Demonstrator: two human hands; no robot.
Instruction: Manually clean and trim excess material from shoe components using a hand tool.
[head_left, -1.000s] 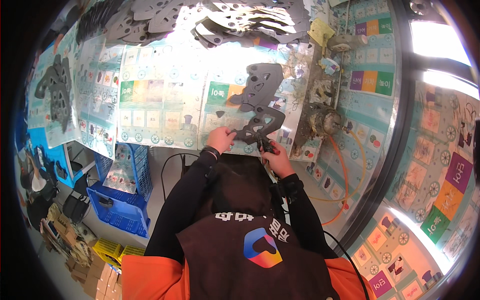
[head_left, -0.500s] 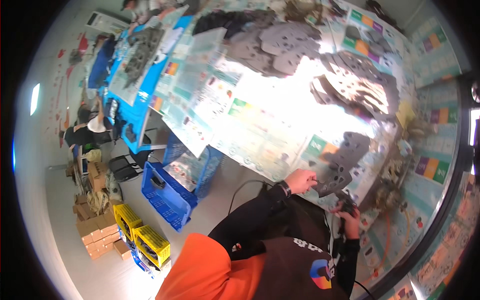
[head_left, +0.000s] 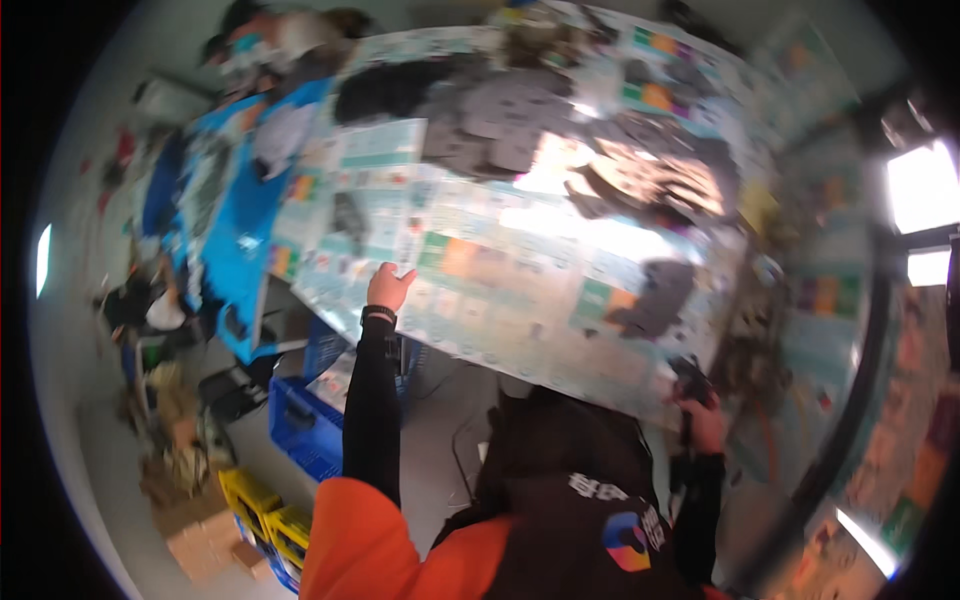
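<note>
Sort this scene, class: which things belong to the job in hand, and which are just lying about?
Likely the job's:
dark tool in right hand
grey piece beyond it
grey stacks

Apparently lying about:
blue crate
yellow crates
cardboard boxes

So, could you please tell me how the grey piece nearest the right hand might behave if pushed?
The grey piece lies flat, so it would probably slide rather than roll. It looks thin, so it is perhaps light and somewhat bendable.
</note>
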